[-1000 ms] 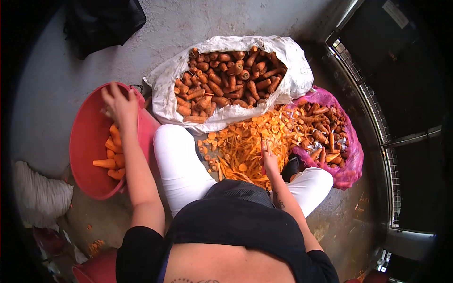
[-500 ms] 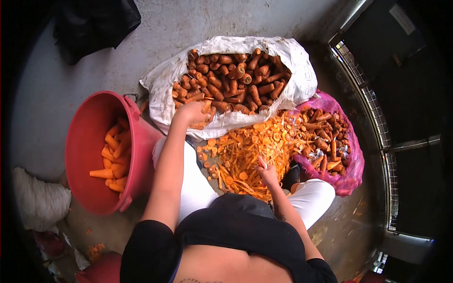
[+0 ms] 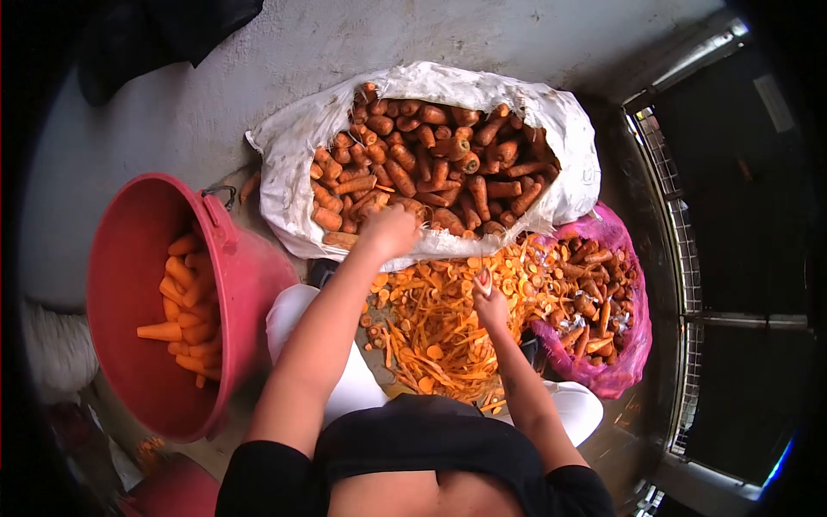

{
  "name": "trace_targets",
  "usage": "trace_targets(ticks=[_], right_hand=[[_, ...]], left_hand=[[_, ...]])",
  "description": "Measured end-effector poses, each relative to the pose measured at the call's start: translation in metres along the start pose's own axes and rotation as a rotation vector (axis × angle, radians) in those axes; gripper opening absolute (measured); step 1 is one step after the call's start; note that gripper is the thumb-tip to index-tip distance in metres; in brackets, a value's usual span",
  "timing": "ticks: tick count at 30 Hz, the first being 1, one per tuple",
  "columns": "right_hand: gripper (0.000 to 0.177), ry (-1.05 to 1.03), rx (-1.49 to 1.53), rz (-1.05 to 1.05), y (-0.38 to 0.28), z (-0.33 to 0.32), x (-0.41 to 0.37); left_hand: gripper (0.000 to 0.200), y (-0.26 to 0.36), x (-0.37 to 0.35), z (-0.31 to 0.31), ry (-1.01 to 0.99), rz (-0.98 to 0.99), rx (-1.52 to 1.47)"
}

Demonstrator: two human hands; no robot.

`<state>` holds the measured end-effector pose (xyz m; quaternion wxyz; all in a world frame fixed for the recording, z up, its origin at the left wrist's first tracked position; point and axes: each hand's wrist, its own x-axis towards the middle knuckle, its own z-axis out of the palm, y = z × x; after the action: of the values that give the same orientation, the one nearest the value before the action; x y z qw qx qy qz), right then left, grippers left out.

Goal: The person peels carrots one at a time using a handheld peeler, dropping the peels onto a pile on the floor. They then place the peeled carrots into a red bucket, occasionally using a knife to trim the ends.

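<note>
My left hand (image 3: 392, 231) is at the front lip of a white woven sack (image 3: 289, 194), its fingers curled round an unpeeled carrot (image 3: 410, 208); the fingertips are partly hidden. Many brownish-orange carrots (image 3: 431, 164) fill the sack. Over the heap of orange peelings and cut ends (image 3: 431, 327), my right hand (image 3: 491, 308) is closed on a small pale tool that looks like a peeler (image 3: 486, 281). Peeled carrots (image 3: 194, 302) lie inside a tilted red tub (image 3: 116, 345) on the left.
A pink mesh sack (image 3: 633, 345) with carrot pieces stands to the right of the peelings. Farther right is a dark metal door with a grille (image 3: 680, 250). Black plastic (image 3: 172, 34) hangs at the upper left wall. Another red container (image 3: 177, 491) sits at the lower left.
My left hand has moved right along the sack's front edge, its fingers now more curled. My right hand keeps its tool over the peelings. The view has shifted slightly.
</note>
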<state>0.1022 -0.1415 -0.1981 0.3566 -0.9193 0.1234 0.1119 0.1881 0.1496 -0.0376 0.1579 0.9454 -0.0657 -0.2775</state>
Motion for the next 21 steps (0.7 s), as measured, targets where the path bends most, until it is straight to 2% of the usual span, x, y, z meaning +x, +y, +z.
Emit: trace_targets(ticks=[1, 2, 3, 4, 6, 7, 9, 10, 12, 13, 16, 17, 18, 21], right_hand=[[0.024, 0.01, 0.033, 0.011, -0.004, 0.002, 0.016], [0.023, 0.022, 0.067, 0.022, -0.008, 0.005, 0.034], [0.02, -0.032, 0.352, 0.106, -0.012, 0.009, 0.05], [0.017, 0.002, 0.486, 0.177, -0.023, 0.012, 0.064], [0.015, 0.05, 0.819, 0.218, -0.047, 0.021, 0.085], [0.015, 0.035, 0.805, 0.216, -0.055, 0.028, 0.096], [0.024, -0.026, 0.758, 0.142, -0.058, 0.05, 0.124], [0.031, 0.145, 0.505, -0.153, -0.064, 0.064, 0.13], [0.035, 0.024, 0.016, -0.134, -0.068, 0.077, 0.148], [0.029, -0.052, -0.176, -0.117, -0.096, 0.068, 0.144], [0.026, 0.088, -0.315, -0.248, -0.098, 0.088, 0.173], [0.023, 0.179, -0.299, -0.27, -0.098, 0.095, 0.181], [0.021, 0.173, -0.289, -0.324, -0.101, 0.096, 0.186], [0.023, -0.131, -0.441, -0.504, -0.102, 0.105, 0.197]], left_hand=[[0.04, 0.005, -0.003, 0.007, 0.033, 0.056, 0.061], [0.04, 0.01, 0.001, 0.007, -0.147, 0.022, -0.006], [0.038, 0.014, 0.0, 0.014, -0.165, 0.069, -0.042], [0.035, 0.02, 0.0, 0.022, -0.187, 0.104, 0.03], [0.031, 0.037, -0.005, 0.03, -0.322, 0.13, -0.103], [0.031, 0.043, -0.001, 0.035, -0.399, 0.201, -0.059], [0.029, 0.047, -0.005, 0.039, -0.44, 0.251, -0.1], [0.028, 0.048, -0.006, 0.038, -0.472, 0.239, -0.112], [0.026, 0.043, -0.001, 0.046, -0.443, 0.234, -0.088], [0.026, 0.041, 0.001, 0.05, -0.43, 0.232, -0.075], [0.024, 0.032, 0.001, 0.057, -0.316, 0.24, -0.056], [0.025, 0.033, 0.0, 0.057, -0.359, 0.211, 0.004], [0.025, 0.032, -0.002, 0.055, -0.355, 0.213, -0.008], [0.026, 0.028, -0.007, 0.054, -0.383, 0.244, -0.04]])
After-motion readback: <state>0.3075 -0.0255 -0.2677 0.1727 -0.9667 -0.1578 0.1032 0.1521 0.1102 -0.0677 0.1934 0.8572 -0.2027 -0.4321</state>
